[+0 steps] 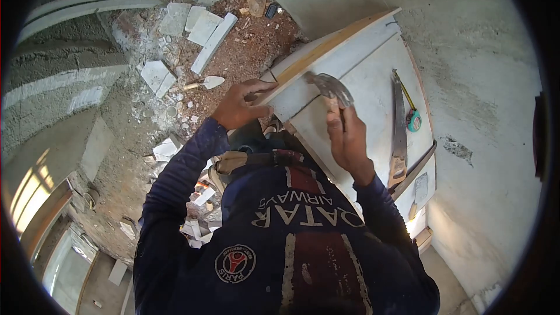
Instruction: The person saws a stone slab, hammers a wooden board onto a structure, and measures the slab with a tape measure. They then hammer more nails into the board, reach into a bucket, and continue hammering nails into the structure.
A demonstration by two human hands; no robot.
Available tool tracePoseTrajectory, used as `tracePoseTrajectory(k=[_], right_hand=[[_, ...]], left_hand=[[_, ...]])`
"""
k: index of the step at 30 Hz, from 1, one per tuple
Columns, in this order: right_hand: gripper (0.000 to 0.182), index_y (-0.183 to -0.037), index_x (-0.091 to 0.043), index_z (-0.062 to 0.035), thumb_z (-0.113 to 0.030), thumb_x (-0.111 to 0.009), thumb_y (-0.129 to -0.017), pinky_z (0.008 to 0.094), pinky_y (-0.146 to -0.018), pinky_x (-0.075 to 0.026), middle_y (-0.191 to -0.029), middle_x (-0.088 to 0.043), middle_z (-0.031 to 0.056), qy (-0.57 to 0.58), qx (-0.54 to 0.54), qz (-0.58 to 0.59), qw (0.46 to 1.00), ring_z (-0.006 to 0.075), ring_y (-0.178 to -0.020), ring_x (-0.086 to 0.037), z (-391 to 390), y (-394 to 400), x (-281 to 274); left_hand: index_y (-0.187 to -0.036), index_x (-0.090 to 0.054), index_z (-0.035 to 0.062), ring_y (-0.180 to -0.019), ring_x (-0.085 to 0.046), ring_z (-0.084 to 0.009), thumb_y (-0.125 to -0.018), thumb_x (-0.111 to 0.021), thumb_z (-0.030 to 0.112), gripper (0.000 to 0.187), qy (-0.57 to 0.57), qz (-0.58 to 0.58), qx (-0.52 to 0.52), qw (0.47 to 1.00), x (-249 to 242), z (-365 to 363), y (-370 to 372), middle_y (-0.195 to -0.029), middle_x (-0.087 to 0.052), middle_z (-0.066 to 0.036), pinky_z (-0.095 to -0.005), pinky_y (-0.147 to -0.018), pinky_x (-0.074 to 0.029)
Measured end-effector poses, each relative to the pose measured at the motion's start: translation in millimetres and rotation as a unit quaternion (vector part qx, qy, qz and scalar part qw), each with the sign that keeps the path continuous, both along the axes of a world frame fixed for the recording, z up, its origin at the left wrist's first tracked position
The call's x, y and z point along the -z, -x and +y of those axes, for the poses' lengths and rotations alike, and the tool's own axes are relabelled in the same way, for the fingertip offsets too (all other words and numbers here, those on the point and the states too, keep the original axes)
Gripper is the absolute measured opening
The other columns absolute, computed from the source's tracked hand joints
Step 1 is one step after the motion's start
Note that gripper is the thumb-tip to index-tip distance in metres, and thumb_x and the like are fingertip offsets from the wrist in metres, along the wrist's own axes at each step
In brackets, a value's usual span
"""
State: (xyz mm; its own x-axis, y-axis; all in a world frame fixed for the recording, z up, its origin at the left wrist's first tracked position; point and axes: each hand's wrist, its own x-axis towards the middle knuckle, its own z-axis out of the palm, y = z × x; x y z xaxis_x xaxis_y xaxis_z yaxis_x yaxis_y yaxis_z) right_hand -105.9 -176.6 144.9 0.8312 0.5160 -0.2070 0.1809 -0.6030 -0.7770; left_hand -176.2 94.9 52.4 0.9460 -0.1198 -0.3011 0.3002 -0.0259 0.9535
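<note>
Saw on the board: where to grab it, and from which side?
Probably best by its wooden handle, from the near end and slightly left: the saw lies with its handle toward the wearer and blade pointing away, while the tape measure sits right of the blade. The right hand holds a hammer, so free it first.

The hammer head (335,88) looks glossy metal — the plank (322,55) smooth wood.

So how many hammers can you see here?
1: a claw hammer, gripped in the right hand above the pale board. Others could be hidden among the rubble or behind the person's body.
</note>
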Motion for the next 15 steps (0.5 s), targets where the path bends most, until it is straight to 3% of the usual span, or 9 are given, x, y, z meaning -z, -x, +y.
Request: tracePoseTrajectory(k=[5, 10, 12, 15], right_hand=[[0.025, -0.118, -0.052, 0.0059, -0.014, -0.052, -0.102, 0.0512, -0.082, -0.052, -0.105, -0.062, 0.0323, 0.072, -0.126, -0.079, 0.986, 0.0509, -0.094, -0.062, 19, -6, 11], [0.027, -0.125, -0.053, 0.0009, -0.016, -0.052, -0.103, 0.0499, -0.079, -0.052, -0.103, -0.064, 0.0305, 0.086, -0.113, -0.023, 0.99, 0.0513, -0.094, -0.062, 41, -35, -22], [0.026, -0.128, -0.053, -0.005, -0.016, -0.052, -0.104, 0.0505, -0.076, -0.052, -0.103, -0.066, 0.0286, 0.083, -0.128, -0.054, 0.987, 0.0508, -0.096, -0.063, 65, -57, -38], [0.03, -0.132, -0.052, -0.004, -0.014, -0.052, -0.104, 0.0507, -0.079, -0.052, -0.108, -0.066, 0.029, 0.17, -0.165, 0.024, 0.971, 0.0507, -0.1, -0.062, 106, -95, -56]], left_hand=[[-0.135, -0.062, 0.0026, -0.119, -0.06, -0.0262, -0.079, -0.08, 0.023, 0.062, -0.012, 0.002, 0.002, 1.0, 7, -2, 0, -0.128, -0.061, -0.013, -0.0403, -0.103, -0.049], [-0.133, -0.063, 0.0009, -0.116, -0.064, -0.0299, -0.072, -0.083, 0.034, 0.072, 0.008, -0.021, -0.016, 1.0, 10, -4, 1, -0.127, -0.065, -0.02, -0.0363, -0.102, -0.047], [-0.134, -0.062, 0.0009, -0.118, -0.062, -0.0301, -0.073, -0.082, 0.031, 0.071, 0.011, -0.036, 0.0, 0.999, 11, 1, 2, -0.13, -0.063, -0.02, -0.0379, -0.105, -0.045], [-0.135, -0.061, 0.0006, -0.122, -0.06, -0.0314, -0.074, -0.082, 0.03, 0.071, 0.014, -0.061, 0.022, 0.998, 14, 3, 3, -0.133, -0.061, -0.021, -0.0393, -0.108, -0.043]])
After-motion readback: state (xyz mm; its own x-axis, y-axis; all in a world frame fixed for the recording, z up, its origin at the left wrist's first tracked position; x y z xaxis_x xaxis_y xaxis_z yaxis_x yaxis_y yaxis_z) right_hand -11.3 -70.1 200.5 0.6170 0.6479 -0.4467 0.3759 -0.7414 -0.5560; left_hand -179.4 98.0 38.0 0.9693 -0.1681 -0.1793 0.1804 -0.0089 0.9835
